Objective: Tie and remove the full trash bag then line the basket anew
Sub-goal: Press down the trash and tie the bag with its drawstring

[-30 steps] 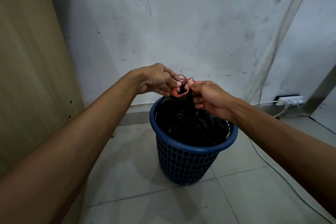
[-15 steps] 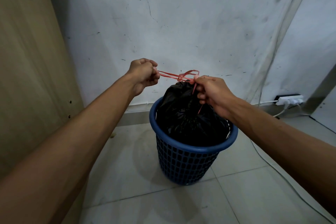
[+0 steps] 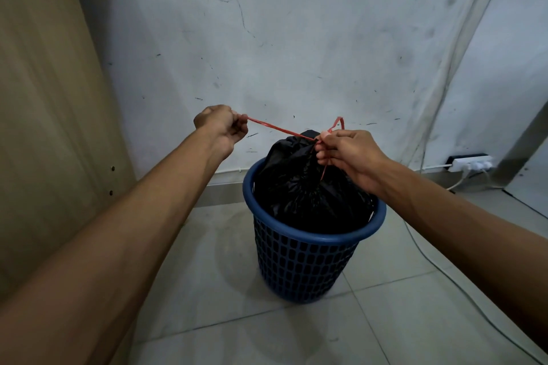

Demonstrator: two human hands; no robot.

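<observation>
Item: black trash bag (image 3: 308,187), gathered at neck, seated in blue basket (image 3: 311,258) on tiled floor. Red drawstring (image 3: 278,129) runs taut leftward and slightly upward from neck. Left hand (image 3: 221,127): clenched on string's far end. Right hand (image 3: 345,152): nearer, pinching string at neck, loop above. Knot likely tightening.

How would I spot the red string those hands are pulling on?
Look at the blue basket on the tiled floor by the white wall. A black trash bag bulges from it. At the bag's gathered neck, the thin red drawstring stretches taut from the right hand to the left hand, the only red thing here.
</observation>
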